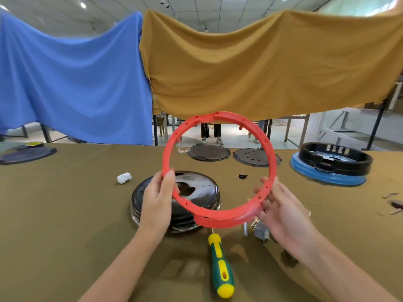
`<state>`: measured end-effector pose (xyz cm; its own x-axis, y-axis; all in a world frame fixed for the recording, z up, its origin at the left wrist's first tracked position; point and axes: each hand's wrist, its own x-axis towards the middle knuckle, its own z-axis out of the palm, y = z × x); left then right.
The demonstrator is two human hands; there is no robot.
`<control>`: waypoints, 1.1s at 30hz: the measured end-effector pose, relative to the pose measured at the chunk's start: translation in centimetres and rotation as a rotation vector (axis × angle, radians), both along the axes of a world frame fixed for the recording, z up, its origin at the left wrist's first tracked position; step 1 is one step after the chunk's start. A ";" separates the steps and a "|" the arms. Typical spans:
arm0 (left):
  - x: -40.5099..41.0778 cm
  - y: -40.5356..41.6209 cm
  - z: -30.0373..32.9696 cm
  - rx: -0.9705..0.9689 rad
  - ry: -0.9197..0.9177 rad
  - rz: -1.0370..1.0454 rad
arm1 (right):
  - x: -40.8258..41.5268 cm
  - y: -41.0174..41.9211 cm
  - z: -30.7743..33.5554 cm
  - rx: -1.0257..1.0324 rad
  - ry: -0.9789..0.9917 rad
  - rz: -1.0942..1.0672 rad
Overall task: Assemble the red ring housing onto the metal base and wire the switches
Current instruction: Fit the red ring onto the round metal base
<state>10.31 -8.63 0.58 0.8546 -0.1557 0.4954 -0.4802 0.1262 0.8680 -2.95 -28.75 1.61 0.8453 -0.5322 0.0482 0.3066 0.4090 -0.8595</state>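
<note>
Both hands are raised above the worktop with the red plastic ring housing (219, 168) held between them, tilted up so that its far arc stands higher than its near arc. The left hand (158, 199) is curled round the ring's left side, thumb on the near face. The right hand (281, 210) pinches the ring's lower right arc, fingers behind the rim. No part of the ring touches the worktop.

Below and behind the ring's lower left arc, the round, domed, shiny metal base (197, 192) lies on the olive-green cloth worktop (65, 214), near the middle of the near half; an irregular hole is seen in its top, and what lies inside cannot be made out. Just toward the near edge, a green and yellow screwdriver (220, 262) lies with its handle end nearest the person. Small grey and metal parts (259, 231), too blurred to tell apart, lie beside the right hand.

A white crumpled wad (124, 178) lies to the left of the base, and a small black part (242, 176) lies beyond it. Two dark round plates (208, 152) (254, 158) lie along the far edge. Toward the far right corner, a black ring-shaped housing (335, 159) is stacked on a blue round rim (327, 176), with a silver plate seen inside it. A dark flat disc (27, 153) lies at the far left edge. Blue cloth (72, 79) and mustard cloth (250, 66) hang behind the worktop.
</note>
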 end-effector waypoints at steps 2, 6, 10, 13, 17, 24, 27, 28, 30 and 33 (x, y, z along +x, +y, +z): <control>0.6 0.5 0.2 -0.099 0.106 0.058 | -0.2 0.6 0.0 -0.150 -0.029 0.085; 1.6 1.1 0.1 -0.138 0.226 0.147 | -0.1 1.6 -0.2 -0.378 -0.012 0.082; 2.0 1.8 0.1 -0.089 0.168 0.182 | 2.2 2.1 1.2 -0.370 0.067 0.010; 2.5 2.3 0.0 -0.088 0.151 0.221 | 4.5 2.7 2.6 -0.369 0.116 0.030; 3.0 2.5 -0.3 -0.132 0.143 0.215 | 5.4 3.7 1.4 -0.401 0.126 0.013; 3.0 2.3 0.0 -0.098 0.165 0.211 | 5.2 3.2 -0.1 -0.346 0.115 0.014; 3.0 2.5 0.0 -0.094 0.181 0.179 | 5.2 3.2 -0.2 -0.314 0.091 0.051; 3.1 2.6 0.0 -0.091 0.183 0.176 | 5.2 3.1 -0.3 -0.309 0.086 0.061; 3.1 2.8 0.2 -0.093 0.191 0.187 | 5.3 3.1 -0.4 -0.327 0.080 0.072; 3.3 3.0 0.4 -0.099 0.220 0.260 | 5.3 3.5 -0.8 -0.393 0.070 0.083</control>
<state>13.62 -5.66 0.94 0.9473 0.1202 0.2971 -0.3104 0.1131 0.9439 2.32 -25.27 0.81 0.8931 -0.4142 0.1753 0.2217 0.0663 -0.9729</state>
